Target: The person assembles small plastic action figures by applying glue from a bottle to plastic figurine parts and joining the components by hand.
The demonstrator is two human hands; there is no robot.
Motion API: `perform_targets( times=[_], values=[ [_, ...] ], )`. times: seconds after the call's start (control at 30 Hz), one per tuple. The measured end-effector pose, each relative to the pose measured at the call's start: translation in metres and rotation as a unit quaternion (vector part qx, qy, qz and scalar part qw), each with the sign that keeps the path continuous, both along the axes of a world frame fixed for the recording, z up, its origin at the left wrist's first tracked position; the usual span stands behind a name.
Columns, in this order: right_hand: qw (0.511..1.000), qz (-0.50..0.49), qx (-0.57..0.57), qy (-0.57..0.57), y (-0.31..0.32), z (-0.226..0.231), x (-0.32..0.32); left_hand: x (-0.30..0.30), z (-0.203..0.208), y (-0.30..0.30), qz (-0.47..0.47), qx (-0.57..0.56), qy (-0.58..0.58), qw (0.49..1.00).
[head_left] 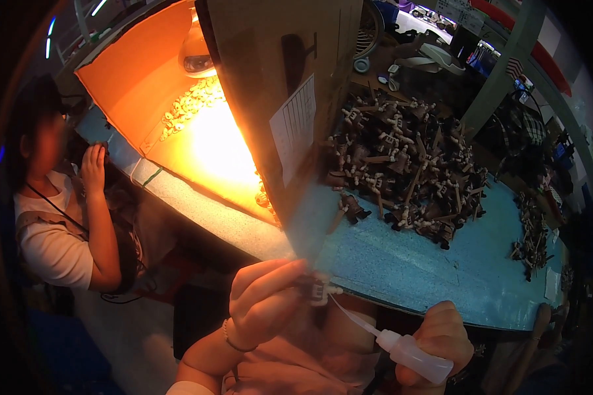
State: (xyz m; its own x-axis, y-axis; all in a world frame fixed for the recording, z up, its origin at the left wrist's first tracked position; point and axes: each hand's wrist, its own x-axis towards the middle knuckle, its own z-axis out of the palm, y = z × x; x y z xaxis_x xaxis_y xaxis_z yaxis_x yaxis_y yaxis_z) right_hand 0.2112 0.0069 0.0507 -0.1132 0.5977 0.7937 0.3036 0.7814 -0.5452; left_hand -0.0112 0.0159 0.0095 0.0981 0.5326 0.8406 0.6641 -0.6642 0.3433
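Observation:
My left hand (262, 299) pinches a small dark brown and cream toy figure part (319, 292) between thumb and fingertips, just in front of the table edge. My right hand (446, 334) is wrapped round a translucent white squeeze bottle (415, 356) with a long thin nozzle. The bottle is tilted, and its nozzle tip points up and left to the figure part. I cannot tell whether the tip touches it. Beyond my hands, a large heap of similar brown and cream figure parts (415, 164) lies on the blue tabletop (401, 263).
At the left, a cardboard box (122, 85) holds many small pieces under a bright lamp (197, 56). Its tall side panel (257, 85) carries a paper sheet (294, 128). A smaller pile (532, 234) lies at the table's right. Another person (59, 230) sits at far left.

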Motion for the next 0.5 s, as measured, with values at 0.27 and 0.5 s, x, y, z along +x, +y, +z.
perform_targets(
  times=[0.27, 0.5],
  values=[
    [1.0, 0.007, -0.001, -0.008, -0.001, 0.0012, -0.0002, -0.001, -0.0008, -0.0012, 0.003, 0.0, -0.004, 1.0],
    [1.0, 0.003, 0.012, 0.012, -0.0023, 0.0036, -0.0011, -0.0014, 0.0002, -0.0026, -0.001, -0.018, -0.016, 1.0]
  ],
)
